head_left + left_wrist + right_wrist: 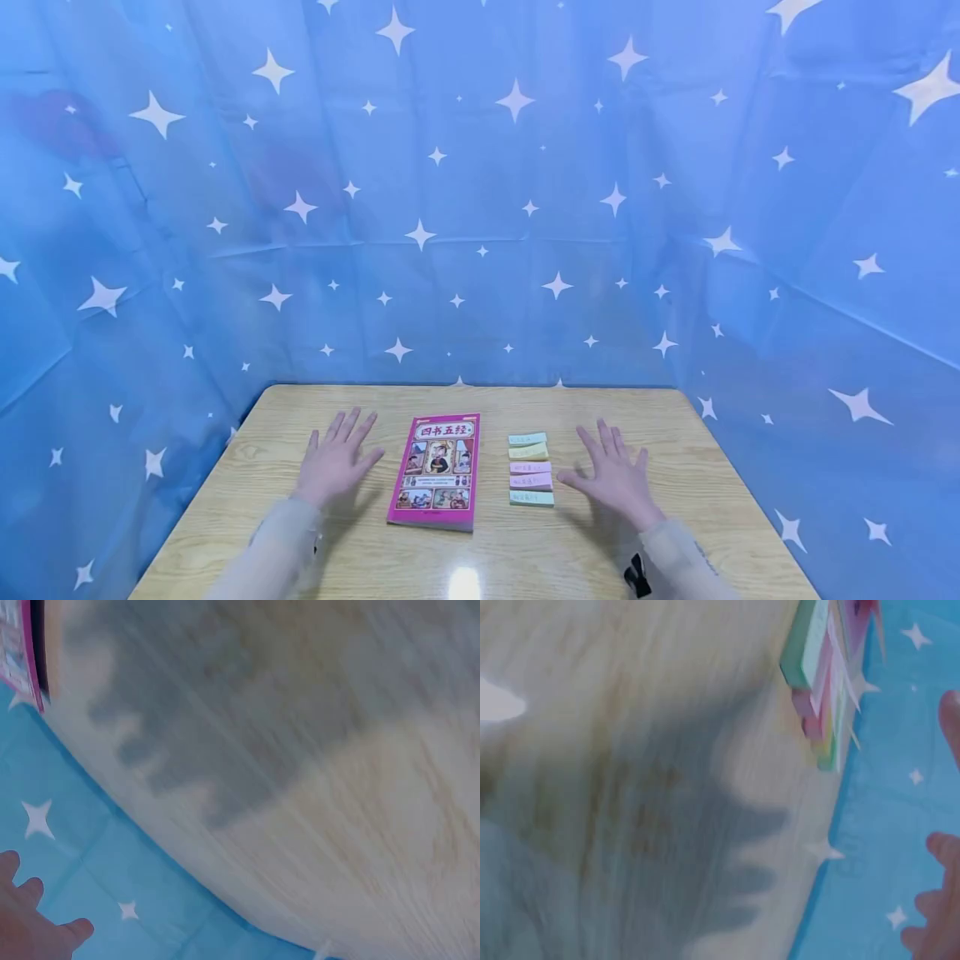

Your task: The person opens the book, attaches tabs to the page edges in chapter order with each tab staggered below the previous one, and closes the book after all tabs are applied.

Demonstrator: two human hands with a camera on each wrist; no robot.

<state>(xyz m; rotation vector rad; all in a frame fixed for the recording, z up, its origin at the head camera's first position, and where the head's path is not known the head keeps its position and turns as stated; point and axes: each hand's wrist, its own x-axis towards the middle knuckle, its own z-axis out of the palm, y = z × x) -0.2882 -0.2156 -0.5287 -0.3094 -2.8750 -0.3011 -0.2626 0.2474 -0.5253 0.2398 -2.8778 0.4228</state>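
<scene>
A pink-covered book (437,475) with cartoon panels and large Chinese characters lies face up on the table. To its right, several pads of sticky notes (531,481) in green, pink, yellow and pale blue form a column, with handwriting on their top sheets. My left hand (333,468), its fingers spread, is left of the book and holds nothing. On the other side, my right hand (613,482) has its fingers spread too, beside the sticky notes and apart from them. The right wrist view shows the pads' thick edges (810,652) and part of that hand (941,892).
The wooden table (360,558) has rounded far corners. A blue curtain (480,208) with white stars hangs behind it and along both sides. Light reflects brightly off the near part of the tabletop. Both sleeves (281,533) are light-coloured.
</scene>
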